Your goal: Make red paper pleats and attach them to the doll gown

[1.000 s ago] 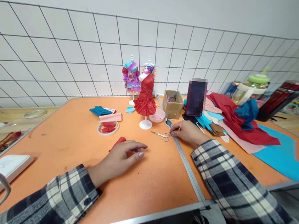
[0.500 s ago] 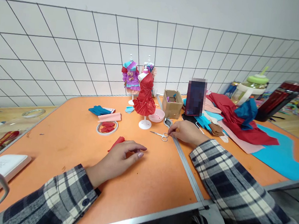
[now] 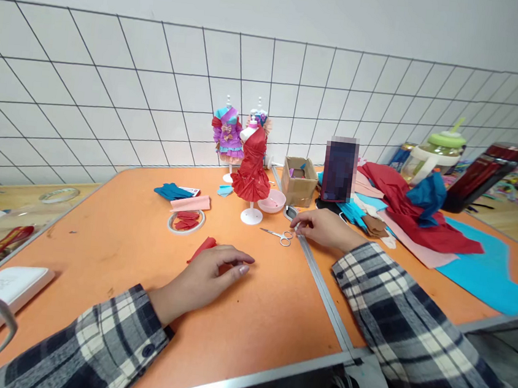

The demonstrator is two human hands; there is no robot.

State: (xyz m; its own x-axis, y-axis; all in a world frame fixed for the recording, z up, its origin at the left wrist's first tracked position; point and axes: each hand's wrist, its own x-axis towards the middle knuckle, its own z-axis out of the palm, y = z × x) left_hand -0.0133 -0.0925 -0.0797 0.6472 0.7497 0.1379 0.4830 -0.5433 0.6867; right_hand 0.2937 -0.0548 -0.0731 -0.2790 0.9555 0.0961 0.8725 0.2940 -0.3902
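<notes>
My left hand [image 3: 207, 282] rests on the orange table with its fingers apart and nothing in them. Partly behind it lies a rolled red strip of fabric or paper [image 3: 201, 249]. Just beside the handle loops of small silver scissors [image 3: 281, 237] is my right hand [image 3: 315, 228], fingers loosely curled and a little apart, holding nothing visible. The scissors lie flat, points to the left. Beyond them stands a small white dress form [image 3: 252, 216] wearing a red gathered dress [image 3: 253, 162]. A pink bowl [image 3: 272, 201] sits right beside that form.
Two more dressed forms, one in a purple dress [image 3: 228, 135], stand behind. A cardboard box [image 3: 299, 186] and a phone [image 3: 339, 171] are at the back. Red and blue sheets [image 3: 487, 261] spread on the right, near a leaning flask [image 3: 482, 180]. A tape roll [image 3: 186, 221] lies left.
My right hand's fingers have shifted very slightly at the scissors' handles. The left hand and the scissors have stayed put.
</notes>
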